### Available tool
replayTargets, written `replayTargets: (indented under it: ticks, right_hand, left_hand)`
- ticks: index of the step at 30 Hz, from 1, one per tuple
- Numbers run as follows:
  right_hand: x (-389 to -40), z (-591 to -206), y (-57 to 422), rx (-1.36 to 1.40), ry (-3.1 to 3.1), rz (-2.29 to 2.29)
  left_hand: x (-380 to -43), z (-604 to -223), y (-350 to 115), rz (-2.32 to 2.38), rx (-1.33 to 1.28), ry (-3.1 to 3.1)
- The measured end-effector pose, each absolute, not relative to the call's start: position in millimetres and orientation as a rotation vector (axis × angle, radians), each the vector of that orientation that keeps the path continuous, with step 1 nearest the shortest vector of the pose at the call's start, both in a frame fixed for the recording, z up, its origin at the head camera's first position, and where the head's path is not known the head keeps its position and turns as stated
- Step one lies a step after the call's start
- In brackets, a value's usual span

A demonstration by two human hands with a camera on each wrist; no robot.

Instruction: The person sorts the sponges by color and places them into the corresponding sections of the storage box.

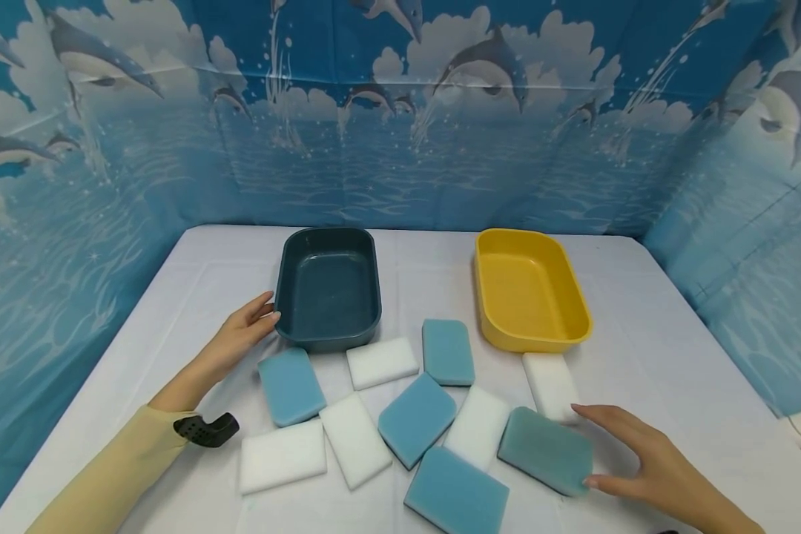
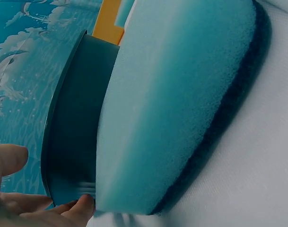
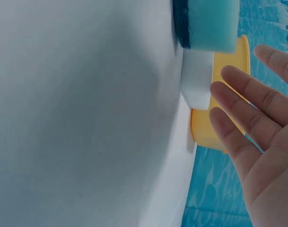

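Observation:
My left hand is at the left side of a dark teal rectangular bin, its fingertips right at the wall. In the left wrist view, loosely bent fingers meet the bin's lower side while the thumb stands apart. A blue sponge with a dark scouring layer fills much of that view. My right hand is spread beside the right end of a teal sponge, thumb and fingers apart. The right wrist view shows its palm and straight fingers with nothing between them.
A yellow bin stands at the back right. Several blue sponges and several white sponges lie scattered over the white table. One white sponge lies against the yellow bin's front. A dolphin-print curtain surrounds the table.

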State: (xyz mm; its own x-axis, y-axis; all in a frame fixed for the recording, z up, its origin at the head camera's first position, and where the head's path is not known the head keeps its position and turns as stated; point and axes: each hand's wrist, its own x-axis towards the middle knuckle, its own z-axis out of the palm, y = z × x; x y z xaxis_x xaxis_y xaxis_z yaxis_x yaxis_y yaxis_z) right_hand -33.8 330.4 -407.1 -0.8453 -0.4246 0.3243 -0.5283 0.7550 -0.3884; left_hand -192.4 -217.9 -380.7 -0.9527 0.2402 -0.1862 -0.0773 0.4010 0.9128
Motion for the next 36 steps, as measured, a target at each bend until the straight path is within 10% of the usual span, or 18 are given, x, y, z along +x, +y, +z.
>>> replayTargets:
  ticks: [36]
  right_hand:
    - [-19, -412, 305, 0.719, -2.827, 0.507]
  left_hand:
    - [-196, -389, -212, 1.555, 0.168, 2.375]
